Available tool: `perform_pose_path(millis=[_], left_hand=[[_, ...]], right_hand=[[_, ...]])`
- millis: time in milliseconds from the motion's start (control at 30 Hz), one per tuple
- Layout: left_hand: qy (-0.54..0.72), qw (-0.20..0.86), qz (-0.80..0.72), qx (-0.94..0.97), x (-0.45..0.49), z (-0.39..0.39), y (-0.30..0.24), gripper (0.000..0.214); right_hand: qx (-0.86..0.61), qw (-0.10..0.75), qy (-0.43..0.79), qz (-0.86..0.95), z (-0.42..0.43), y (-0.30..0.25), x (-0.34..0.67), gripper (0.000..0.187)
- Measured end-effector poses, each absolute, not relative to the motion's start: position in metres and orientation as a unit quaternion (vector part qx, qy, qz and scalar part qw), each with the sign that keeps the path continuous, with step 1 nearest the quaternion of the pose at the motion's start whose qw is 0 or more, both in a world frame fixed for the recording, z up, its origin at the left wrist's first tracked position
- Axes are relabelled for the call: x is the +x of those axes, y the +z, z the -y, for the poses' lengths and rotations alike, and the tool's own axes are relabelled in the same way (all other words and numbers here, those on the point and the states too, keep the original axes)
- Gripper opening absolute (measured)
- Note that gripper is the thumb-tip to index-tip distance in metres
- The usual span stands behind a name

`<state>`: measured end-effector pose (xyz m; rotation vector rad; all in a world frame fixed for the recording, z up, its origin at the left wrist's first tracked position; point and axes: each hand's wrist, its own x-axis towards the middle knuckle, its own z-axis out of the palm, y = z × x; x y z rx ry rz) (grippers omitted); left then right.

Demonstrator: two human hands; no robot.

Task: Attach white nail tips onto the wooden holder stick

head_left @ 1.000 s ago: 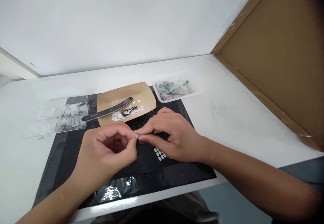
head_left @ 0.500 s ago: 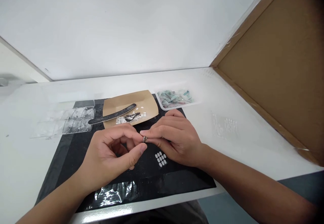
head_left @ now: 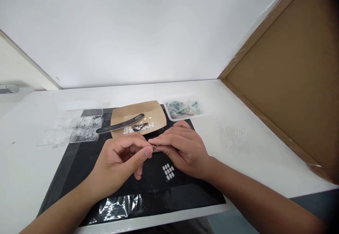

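Observation:
My left hand (head_left: 120, 163) and my right hand (head_left: 182, 149) meet over a black mat (head_left: 79, 160). Between their fingertips sits a small metal tool tip (head_left: 154, 148), too small to name; the right hand's fingers wrap round its handle. My left thumb and forefinger pinch at something tiny right by that tip. A small sheet of white oval tabs (head_left: 168, 171) lies on the mat just below my right hand.
A brown paper sheet (head_left: 156, 115) bears a dark nail file (head_left: 120, 124) and white clippings (head_left: 137, 127). A clear compartment box (head_left: 71, 130) lies at left, a white tray of greenish pieces (head_left: 182, 108) at right. A brown board (head_left: 291, 68) leans at the right.
The view has tilted up, so everything sits lower in frame. Both hands stay together; the left thumb has slid closer against the metal tip.

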<state>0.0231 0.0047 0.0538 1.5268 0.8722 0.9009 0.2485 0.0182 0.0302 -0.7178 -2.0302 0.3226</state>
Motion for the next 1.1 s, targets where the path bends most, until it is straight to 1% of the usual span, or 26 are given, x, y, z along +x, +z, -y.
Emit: perform_pose_path(millis=[100,133,267,500,600,700,800,967,1033,1100], left_hand=[[0.386,0.542,-0.372,0.647,0.024,-0.004,0.052,0.017],[0.387,0.539,-0.374,0.648,0.024,-0.004,0.052,0.017],[0.387,0.535,-0.373,0.652,0.025,-0.003,0.053,0.018],[0.383,0.531,-0.368,0.661,0.026,-0.004,0.052,0.017],[0.375,0.515,-0.379,0.671,0.026,-0.004,0.051,0.018],[0.375,0.481,-0.389,0.69,0.025,-0.005,0.051,0.02],[0.372,0.398,-0.398,0.738,0.023,-0.008,0.05,0.016],[0.409,0.15,-0.426,0.793,0.014,-0.022,0.045,0.009],[0.41,0.091,-0.443,0.792,0.008,-0.03,0.043,0.008],[0.404,0.055,-0.464,0.786,0.003,-0.037,0.04,0.009]], right_hand=[[-0.32,0.462,0.154,0.813,-0.015,0.028,0.247,0.025],[-0.328,0.46,0.162,0.809,-0.014,0.028,0.247,0.024],[-0.334,0.451,0.188,0.806,-0.012,0.031,0.246,0.01],[-0.314,0.436,0.256,0.804,-0.013,0.032,0.247,0.015],[-0.311,0.409,0.254,0.819,-0.014,0.03,0.249,0.017],[-0.318,0.38,0.237,0.836,-0.015,0.03,0.25,0.016],[-0.315,0.358,0.243,0.845,-0.018,0.031,0.251,0.013],[-0.325,0.329,0.245,0.852,-0.028,0.034,0.257,0.008],[-0.34,0.338,0.235,0.846,-0.033,0.035,0.261,0.004],[-0.354,0.346,0.232,0.837,-0.038,0.035,0.265,0.002]])
